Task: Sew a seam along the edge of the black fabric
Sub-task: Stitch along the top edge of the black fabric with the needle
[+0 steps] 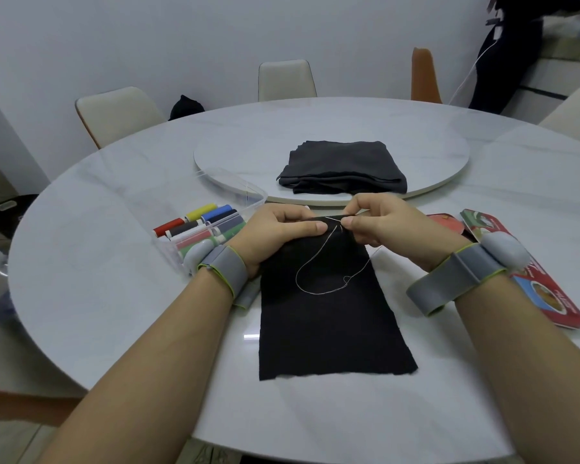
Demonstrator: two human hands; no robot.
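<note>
Here, pale chairs [121,112] ringed the white tabletop [114,296]. The left hand [275,229] gripped the black fabric [325,323] at its edge; the right hand [382,222] pinched the needle [335,218].

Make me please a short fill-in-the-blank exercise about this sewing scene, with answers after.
1. The right hand pinches a thin metal ____ at the far edge of the black fabric.
2. A pale ____ lies looped on that fabric.
3. The box of spools stands on the person's ____ side.
4. The spare cloth on the turntable is ____, not spread flat.
Missing words: needle, thread, left, folded.
</note>
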